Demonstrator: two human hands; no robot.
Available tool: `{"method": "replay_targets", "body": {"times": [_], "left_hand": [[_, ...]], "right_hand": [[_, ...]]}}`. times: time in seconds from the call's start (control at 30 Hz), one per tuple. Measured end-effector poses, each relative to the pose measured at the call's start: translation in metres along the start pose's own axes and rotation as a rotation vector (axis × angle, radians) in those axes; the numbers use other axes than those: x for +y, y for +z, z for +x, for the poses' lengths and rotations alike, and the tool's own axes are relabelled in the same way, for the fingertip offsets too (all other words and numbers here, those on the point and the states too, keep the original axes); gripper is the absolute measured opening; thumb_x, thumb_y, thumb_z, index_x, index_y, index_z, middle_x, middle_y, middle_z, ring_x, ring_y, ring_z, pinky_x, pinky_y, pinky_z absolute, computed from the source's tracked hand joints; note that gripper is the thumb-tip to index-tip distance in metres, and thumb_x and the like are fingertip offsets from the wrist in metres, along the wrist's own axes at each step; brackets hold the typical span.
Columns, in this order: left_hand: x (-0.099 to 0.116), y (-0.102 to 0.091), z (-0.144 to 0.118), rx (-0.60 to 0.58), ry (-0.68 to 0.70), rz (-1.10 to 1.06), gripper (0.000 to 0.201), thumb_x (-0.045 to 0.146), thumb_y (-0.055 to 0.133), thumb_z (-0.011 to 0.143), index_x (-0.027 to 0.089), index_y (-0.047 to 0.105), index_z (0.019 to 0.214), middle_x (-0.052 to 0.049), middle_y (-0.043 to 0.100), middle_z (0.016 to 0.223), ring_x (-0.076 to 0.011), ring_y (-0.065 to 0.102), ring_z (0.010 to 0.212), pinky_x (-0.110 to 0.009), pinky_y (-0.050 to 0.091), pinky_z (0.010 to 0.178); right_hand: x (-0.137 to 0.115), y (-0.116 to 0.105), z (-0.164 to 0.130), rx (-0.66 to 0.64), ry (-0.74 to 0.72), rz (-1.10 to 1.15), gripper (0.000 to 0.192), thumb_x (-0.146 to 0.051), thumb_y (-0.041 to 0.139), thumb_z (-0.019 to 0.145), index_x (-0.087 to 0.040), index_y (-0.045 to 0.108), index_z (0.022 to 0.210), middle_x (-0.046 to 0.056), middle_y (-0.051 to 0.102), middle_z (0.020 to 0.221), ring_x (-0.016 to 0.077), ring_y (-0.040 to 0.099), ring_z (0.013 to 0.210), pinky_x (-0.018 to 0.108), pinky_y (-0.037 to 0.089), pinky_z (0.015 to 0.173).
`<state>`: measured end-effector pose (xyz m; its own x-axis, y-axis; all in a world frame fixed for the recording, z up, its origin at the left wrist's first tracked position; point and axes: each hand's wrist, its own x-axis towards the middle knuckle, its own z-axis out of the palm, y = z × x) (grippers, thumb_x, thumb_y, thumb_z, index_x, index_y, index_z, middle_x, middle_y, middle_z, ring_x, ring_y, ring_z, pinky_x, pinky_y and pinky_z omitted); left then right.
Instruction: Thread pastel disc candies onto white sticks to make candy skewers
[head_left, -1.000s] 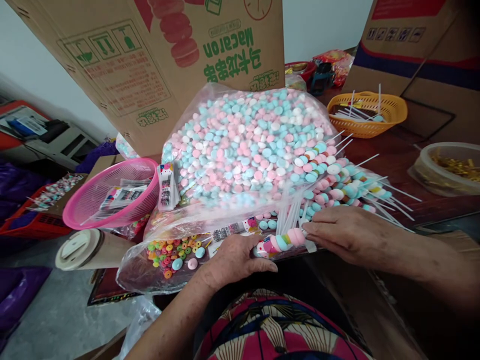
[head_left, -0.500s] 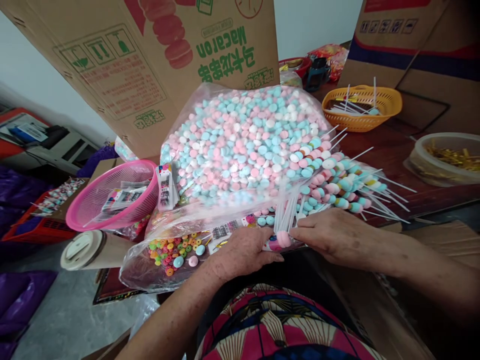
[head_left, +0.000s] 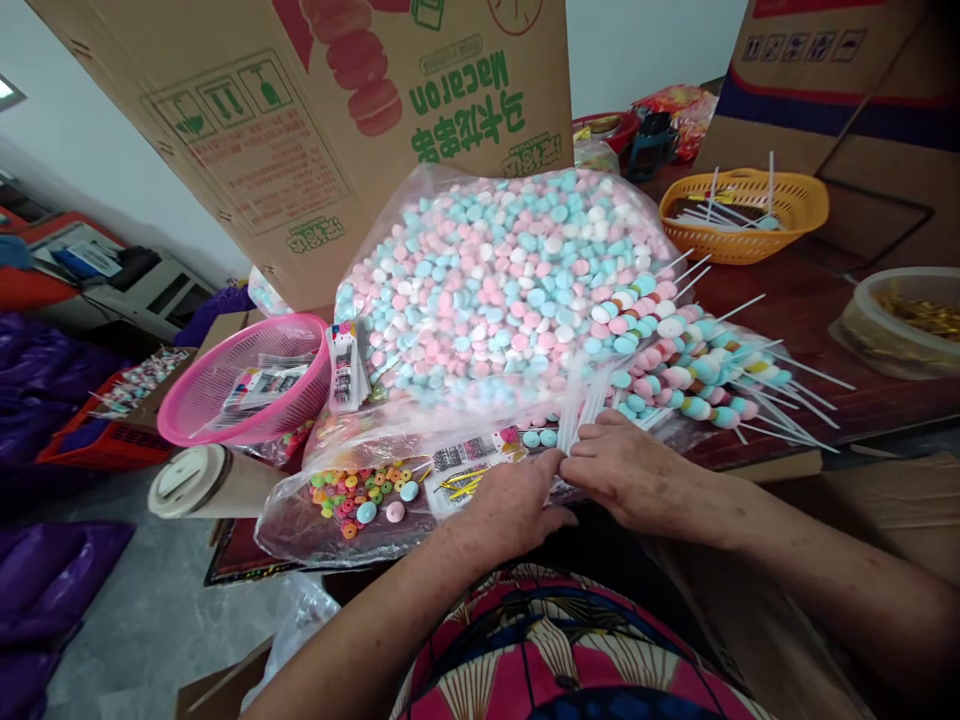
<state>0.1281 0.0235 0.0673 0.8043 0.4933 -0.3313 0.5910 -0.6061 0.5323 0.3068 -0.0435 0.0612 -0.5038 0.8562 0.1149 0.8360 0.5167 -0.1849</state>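
The right hand point(head_left: 634, 475) has closed in on the left hand point(head_left: 517, 500) until their fingertips meet, the pink, blue and yellow candies that showed between them are now out of sight, and more yellow ties point(head_left: 461, 487) show beside the left hand.

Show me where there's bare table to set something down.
The dark red tabletop shows bare between the yellow basket, the plastic tub and the candy skewers. Around the left hand and right hand it's crowded: white sticks, candy bag, colored rings.
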Motion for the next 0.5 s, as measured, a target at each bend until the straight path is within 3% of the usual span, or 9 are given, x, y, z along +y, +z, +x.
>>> {"method": "replay_targets", "body": {"times": [0.07,0.1,0.17,0.27,0.4,0.5], "left_hand": [[-0.011,-0.013,-0.009,-0.035,0.101,-0.178,0.089,0.045,0.07,0.068,0.021,0.024,0.14,-0.01,0.061,0.116,-0.0258,0.058,0.099,-0.034,0.045,0.082],[-0.018,-0.021,-0.014,-0.029,0.122,-0.223,0.093,0.048,0.07,0.067,0.022,0.021,0.142,-0.01,0.06,0.119,-0.0255,0.057,0.102,-0.034,0.044,0.084],[-0.032,-0.033,-0.025,-0.085,0.047,-0.127,0.086,0.051,0.073,0.062,0.021,0.038,0.134,-0.01,0.061,0.114,-0.028,0.056,0.1,-0.035,0.042,0.083],[-0.045,-0.036,-0.035,-0.208,-0.015,-0.167,0.051,0.038,0.071,0.065,0.02,0.058,0.111,-0.003,0.063,0.094,-0.0217,0.057,0.084,-0.028,0.042,0.073],[-0.047,-0.025,-0.037,-0.396,-0.02,-0.546,0.027,0.029,0.07,0.063,0.017,0.058,0.085,0.005,0.051,0.067,-0.0098,0.046,0.058,-0.019,0.037,0.053],[-0.048,-0.025,-0.037,-0.551,-0.089,-0.693,0.034,0.036,0.076,0.056,0.018,0.051,0.07,0.007,0.046,0.058,-0.0073,0.04,0.047,-0.018,0.034,0.043]], "right_hand": [[0.002,0.0,-0.001,0.022,0.013,0.038,0.014,-0.013,0.05,0.08,-0.018,0.061,0.071,0.004,0.062,0.069,0.019,0.051,0.07,0.034,0.024,0.067],[0.004,-0.002,-0.003,0.04,0.015,0.054,0.016,-0.013,0.049,0.082,-0.018,0.061,0.072,0.003,0.061,0.069,0.0185,0.05,0.07,0.033,0.024,0.067],[0.009,-0.006,-0.006,0.084,0.004,0.083,0.019,-0.014,0.047,0.085,-0.017,0.061,0.073,0.003,0.06,0.068,0.0178,0.05,0.069,0.032,0.026,0.067],[0.013,-0.012,-0.008,0.171,-0.05,0.086,0.022,-0.014,0.043,0.087,-0.017,0.062,0.077,0.004,0.06,0.067,0.0176,0.048,0.068,0.032,0.027,0.066],[0.013,-0.02,-0.007,0.299,-0.207,-0.091,0.025,-0.009,0.038,0.087,-0.017,0.062,0.084,0.004,0.059,0.066,0.0191,0.046,0.07,0.035,0.028,0.065],[0.009,-0.029,-0.009,0.346,-0.315,-0.222,0.025,-0.006,0.038,0.088,-0.016,0.059,0.096,0.003,0.06,0.069,0.0195,0.046,0.074,0.038,0.031,0.071]]}}
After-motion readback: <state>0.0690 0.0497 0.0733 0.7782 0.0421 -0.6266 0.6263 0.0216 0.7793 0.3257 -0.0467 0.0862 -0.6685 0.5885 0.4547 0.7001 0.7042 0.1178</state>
